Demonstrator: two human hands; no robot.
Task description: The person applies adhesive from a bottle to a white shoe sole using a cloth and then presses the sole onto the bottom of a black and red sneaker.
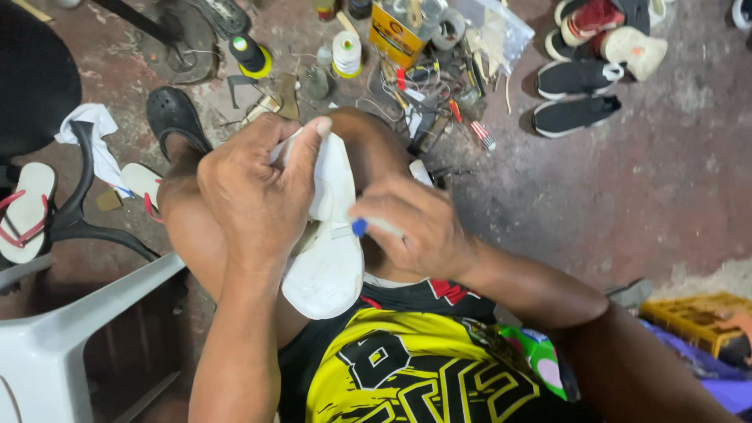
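A white shoe [329, 266] rests sole-up on my lap, between my knees. My left hand [258, 192] grips its upper end, thumb pressed on the white material. My right hand [415, 227] holds a thin tool with a blue tip [359, 228] against the shoe's side. The tool's far end is hidden by my fingers. I wear a yellow and black jersey [407, 368].
A clutter of tools, thread spools [346, 53] and a yellow can [395, 35] lies on the concrete floor ahead. Black sneakers [576, 98] sit at upper right, a black clog [174, 117] and flip-flops [27, 211] at left. A white plastic chair [55, 337] stands at lower left.
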